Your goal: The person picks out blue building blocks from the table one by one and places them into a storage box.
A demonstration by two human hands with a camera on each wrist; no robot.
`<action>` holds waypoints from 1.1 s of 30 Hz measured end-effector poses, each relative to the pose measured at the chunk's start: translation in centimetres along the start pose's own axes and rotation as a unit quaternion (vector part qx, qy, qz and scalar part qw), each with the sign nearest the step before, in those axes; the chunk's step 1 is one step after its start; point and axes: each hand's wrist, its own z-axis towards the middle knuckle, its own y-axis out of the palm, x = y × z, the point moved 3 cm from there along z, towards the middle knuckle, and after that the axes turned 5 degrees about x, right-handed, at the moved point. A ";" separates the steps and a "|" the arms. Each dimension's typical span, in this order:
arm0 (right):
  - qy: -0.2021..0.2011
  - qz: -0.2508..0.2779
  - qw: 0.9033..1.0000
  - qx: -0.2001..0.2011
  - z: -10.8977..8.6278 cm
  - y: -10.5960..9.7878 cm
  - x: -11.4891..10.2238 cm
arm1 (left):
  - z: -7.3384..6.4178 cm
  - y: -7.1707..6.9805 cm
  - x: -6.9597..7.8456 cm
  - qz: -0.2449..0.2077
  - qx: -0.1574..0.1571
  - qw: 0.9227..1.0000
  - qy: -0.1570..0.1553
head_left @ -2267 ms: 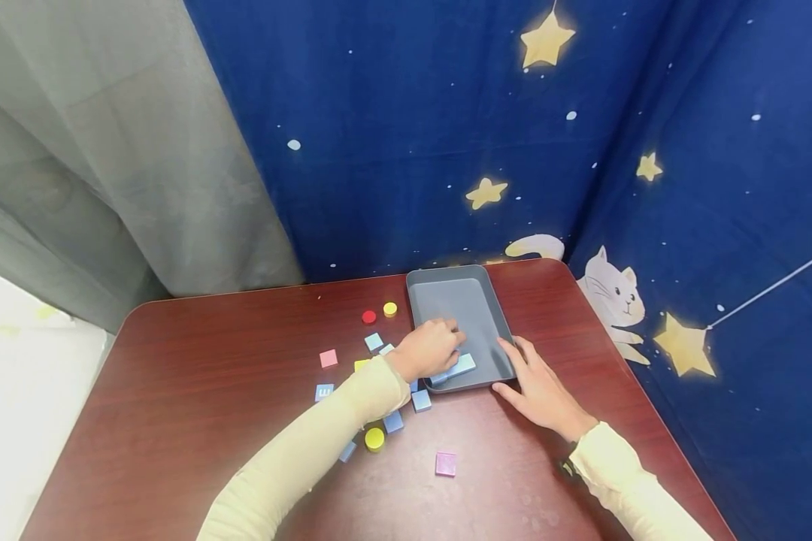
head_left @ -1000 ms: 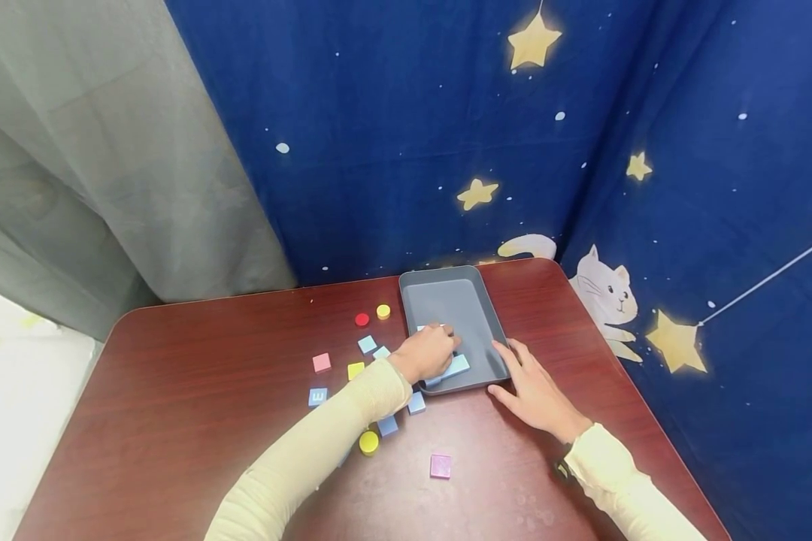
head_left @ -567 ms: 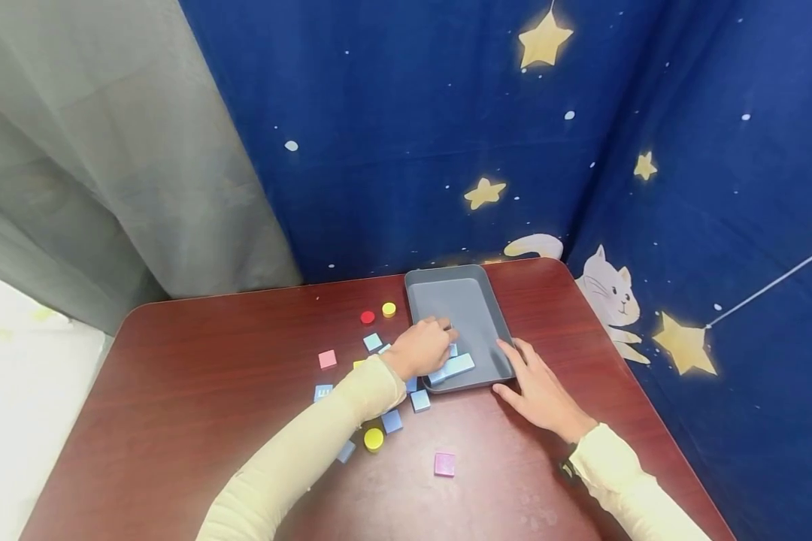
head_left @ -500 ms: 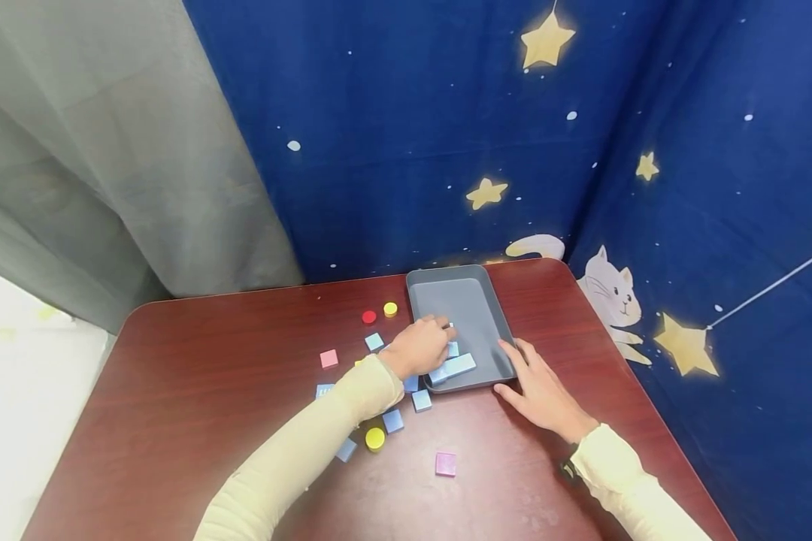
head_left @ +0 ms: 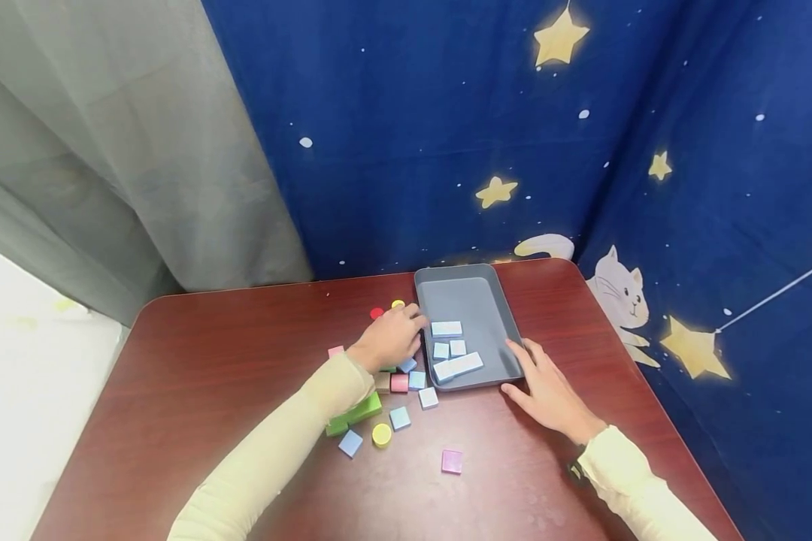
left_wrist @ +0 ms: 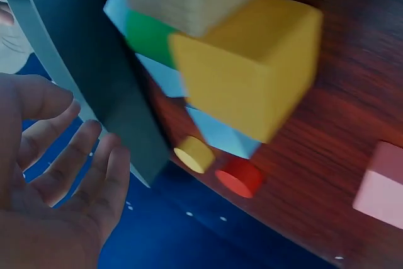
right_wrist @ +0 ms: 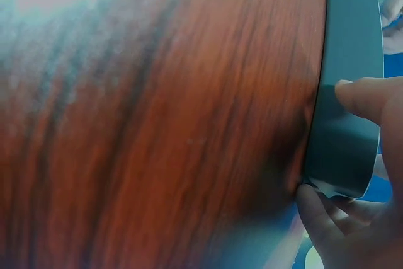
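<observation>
Altogether, four blocks (head_left: pixel 458 367) lie in one grey tray (head_left: pixel 463 299).

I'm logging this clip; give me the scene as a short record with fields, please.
Gray tray: holds light-blue blocks, long and small
Left hand: holding nothing, by the tray's left side; contact unclear
Right hand: touching the tray's near right corner
Table: purple square, green blocks, red disc, among others
Backdrop: blue curtain, gray curtain

The left grip (left_wrist: pixel 44 187) is hanging loosely curled beside the grey tray (left_wrist: pixel 126 118), a yellow block (left_wrist: pixel 252 67) sitting near it.
</observation>
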 end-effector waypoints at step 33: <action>0.012 -0.002 1.000 -0.007 -0.1 0.2 0.2 | -3.6 2.3 -4.6 0.002 -0.041 0.994 -0.102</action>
